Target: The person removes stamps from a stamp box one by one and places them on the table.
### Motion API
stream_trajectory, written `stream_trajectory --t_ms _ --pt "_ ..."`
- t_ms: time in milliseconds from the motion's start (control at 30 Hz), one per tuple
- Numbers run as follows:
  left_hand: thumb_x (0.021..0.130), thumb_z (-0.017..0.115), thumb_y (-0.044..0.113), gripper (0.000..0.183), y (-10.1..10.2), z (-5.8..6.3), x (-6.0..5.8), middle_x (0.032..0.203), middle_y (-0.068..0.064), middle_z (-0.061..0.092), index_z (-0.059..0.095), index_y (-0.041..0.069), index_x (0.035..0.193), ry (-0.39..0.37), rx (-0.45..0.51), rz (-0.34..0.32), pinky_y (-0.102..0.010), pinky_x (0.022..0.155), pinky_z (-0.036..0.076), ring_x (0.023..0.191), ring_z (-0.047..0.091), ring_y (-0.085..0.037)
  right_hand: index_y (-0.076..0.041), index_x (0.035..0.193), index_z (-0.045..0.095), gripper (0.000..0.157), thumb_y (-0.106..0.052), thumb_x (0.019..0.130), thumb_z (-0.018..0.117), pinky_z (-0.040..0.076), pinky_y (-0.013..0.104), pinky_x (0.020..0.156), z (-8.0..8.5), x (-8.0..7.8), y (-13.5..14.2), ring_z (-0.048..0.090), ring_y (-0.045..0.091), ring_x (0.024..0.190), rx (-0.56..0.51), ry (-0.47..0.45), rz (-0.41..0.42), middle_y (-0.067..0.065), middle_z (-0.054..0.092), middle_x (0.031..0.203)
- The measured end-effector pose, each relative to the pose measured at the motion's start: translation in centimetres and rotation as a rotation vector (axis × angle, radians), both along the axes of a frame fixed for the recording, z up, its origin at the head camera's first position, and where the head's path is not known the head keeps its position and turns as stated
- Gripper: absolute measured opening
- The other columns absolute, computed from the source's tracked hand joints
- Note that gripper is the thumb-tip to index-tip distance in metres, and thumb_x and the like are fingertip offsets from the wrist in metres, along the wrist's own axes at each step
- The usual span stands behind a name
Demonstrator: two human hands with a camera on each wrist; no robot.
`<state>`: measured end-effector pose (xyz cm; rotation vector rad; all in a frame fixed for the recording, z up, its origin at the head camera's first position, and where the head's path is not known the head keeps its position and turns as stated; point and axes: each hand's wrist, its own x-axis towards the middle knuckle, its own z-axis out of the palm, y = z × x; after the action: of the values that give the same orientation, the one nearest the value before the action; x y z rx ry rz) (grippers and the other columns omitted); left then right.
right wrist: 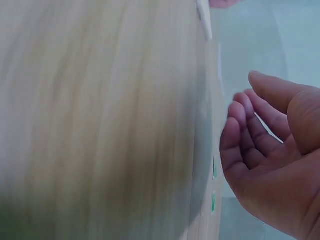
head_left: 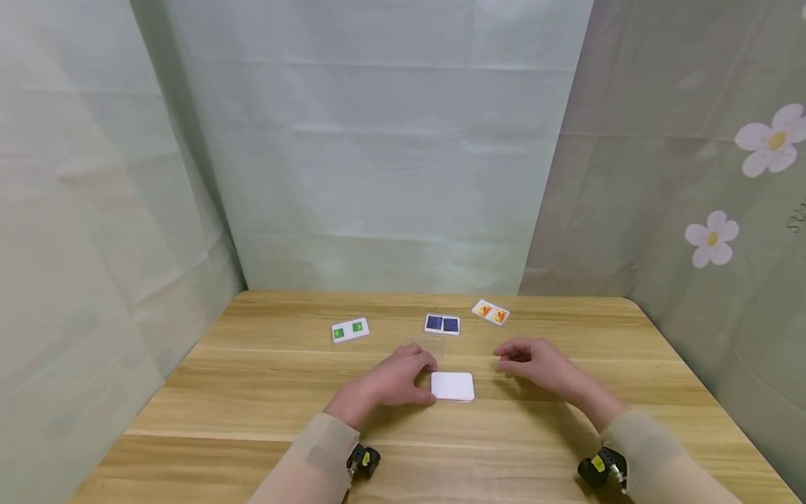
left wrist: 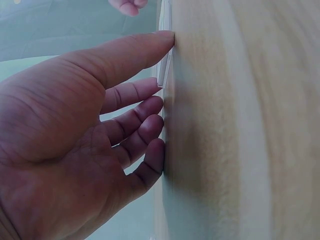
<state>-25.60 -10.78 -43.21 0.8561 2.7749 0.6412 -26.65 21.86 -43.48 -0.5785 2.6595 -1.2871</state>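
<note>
A stack of white cards [head_left: 452,386] lies face-blank near the middle of the wooden table. At its left edge is my left hand [head_left: 395,378], thumb by the near corner and index finger by the far one. In the left wrist view the stack's edge [left wrist: 165,65] shows between thumb and index finger [left wrist: 132,92], while the other fingertips rest on the table. To the right of the stack, apart from it, my right hand [head_left: 535,362] hovers over the table, fingers loosely bent and holding nothing.
Behind the stack lie a card with green squares [head_left: 350,330], one with dark blue squares [head_left: 443,324] and one with orange pictures [head_left: 490,312]. A faint clear flat piece [head_left: 431,346] lies just beyond my left hand. Fabric curtains [head_left: 378,175] surround the wooden table [head_left: 252,392].
</note>
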Motion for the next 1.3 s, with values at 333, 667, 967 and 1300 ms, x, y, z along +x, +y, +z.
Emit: stream_trajectory --t_ms 333,667,967,1300 --pt "0.093 0.092 0.03 0.05 -0.1 0.0 -0.1 0.125 0.001 0.061 0.072 0.011 0.135 -0.008 -0.006 0.008 -0.038 0.109 0.052 0.114 0.054 -0.016 0.003 0.135 0.073 0.035 -0.015 0.105 0.078 0.057 0.027 0.085 -0.3 1.2 -1.9 0.067 0.022 0.107 -0.072 -0.055 0.092 0.007 0.076 0.117" --pt "0.092 0.093 0.032 0.05 0.0 -0.1 0.0 0.126 0.001 0.062 0.072 0.013 0.134 -0.012 -0.015 0.02 -0.038 0.108 0.053 0.114 0.054 -0.016 0.005 0.137 0.07 0.044 -0.012 0.099 0.084 0.052 0.025 0.078 -0.9 1.3 -3.0 0.062 0.023 0.1 -0.101 -0.091 0.158 0.009 0.072 0.113" --pt "0.092 0.093 0.03 0.049 0.1 -0.1 -0.2 0.126 0.001 0.062 0.072 0.012 0.133 -0.014 0.002 0.022 -0.039 0.108 0.053 0.113 0.055 -0.016 0.0 0.138 0.071 0.051 -0.015 0.094 0.09 0.048 0.027 0.083 -0.9 1.1 -3.4 0.057 0.024 0.1 -0.027 -0.088 0.189 0.008 0.067 0.113" --pt "0.092 0.093 0.029 0.049 0.2 -0.1 -0.1 0.126 -0.001 0.063 0.072 0.01 0.133 -0.011 0.01 0.011 -0.04 0.106 0.053 0.112 0.054 -0.017 -0.004 0.121 0.074 0.039 -0.011 0.088 0.094 0.045 0.028 0.08 -0.8 1.2 -4.3 0.054 0.022 0.094 -0.006 -0.063 0.187 0.006 0.063 0.104"
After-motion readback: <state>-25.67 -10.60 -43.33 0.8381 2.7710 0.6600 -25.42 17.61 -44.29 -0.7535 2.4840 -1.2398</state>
